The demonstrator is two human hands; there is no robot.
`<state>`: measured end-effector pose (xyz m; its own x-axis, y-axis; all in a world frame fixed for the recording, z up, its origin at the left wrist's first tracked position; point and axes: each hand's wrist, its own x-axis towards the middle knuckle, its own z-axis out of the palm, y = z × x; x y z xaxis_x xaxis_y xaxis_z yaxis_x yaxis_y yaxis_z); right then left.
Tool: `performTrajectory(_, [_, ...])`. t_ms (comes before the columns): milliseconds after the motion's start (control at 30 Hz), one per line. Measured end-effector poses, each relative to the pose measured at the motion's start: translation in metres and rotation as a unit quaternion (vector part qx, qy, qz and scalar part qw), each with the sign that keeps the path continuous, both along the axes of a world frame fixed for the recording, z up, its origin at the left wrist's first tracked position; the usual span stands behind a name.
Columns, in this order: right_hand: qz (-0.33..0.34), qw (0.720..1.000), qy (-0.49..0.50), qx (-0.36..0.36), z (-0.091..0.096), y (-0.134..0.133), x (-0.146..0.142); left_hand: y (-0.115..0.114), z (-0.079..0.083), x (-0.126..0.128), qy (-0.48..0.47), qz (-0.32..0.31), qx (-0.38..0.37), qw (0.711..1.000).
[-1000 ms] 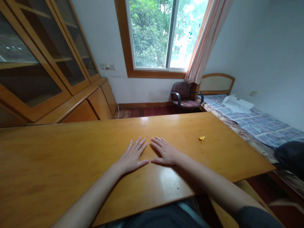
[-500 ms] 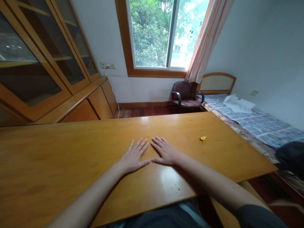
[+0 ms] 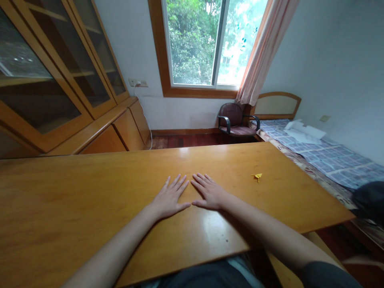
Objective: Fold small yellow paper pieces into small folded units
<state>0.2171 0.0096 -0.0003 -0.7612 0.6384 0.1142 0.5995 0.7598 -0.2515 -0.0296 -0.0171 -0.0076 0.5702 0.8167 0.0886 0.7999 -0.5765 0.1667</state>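
My left hand (image 3: 169,198) lies flat on the wooden table (image 3: 90,200), palm down, fingers stretched out and slightly spread. My right hand (image 3: 210,193) rests flat beside it in the same way, its fingertips close to those of the left. Neither hand holds anything. A small yellow folded paper figure (image 3: 257,176) sits on the table to the right of my right hand, apart from it.
Glass-door wooden cabinets (image 3: 60,88) line the left wall. A window (image 3: 207,44) with a pink curtain (image 3: 264,52) is ahead, a dark chair (image 3: 237,122) below it. A bed (image 3: 324,156) with a patterned cover runs along the right, close to the table's right edge.
Both hands stay flat in place. The view has shifted slightly, nothing else moved.
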Motion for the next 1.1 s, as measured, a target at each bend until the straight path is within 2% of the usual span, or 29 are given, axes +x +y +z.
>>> performTrajectory(333, [-0.003,1.000,-0.009,0.005,-0.0028,0.0009,-0.0001,0.0001,0.0007,0.0008,0.036,0.006,-0.006,0.999])
performTrajectory(1100, [-0.006,1.000,-0.006,0.005,-0.0021,-0.0002,-0.0012,0.0001,-0.0029,-0.0024,0.032,0.002,0.016,0.999])
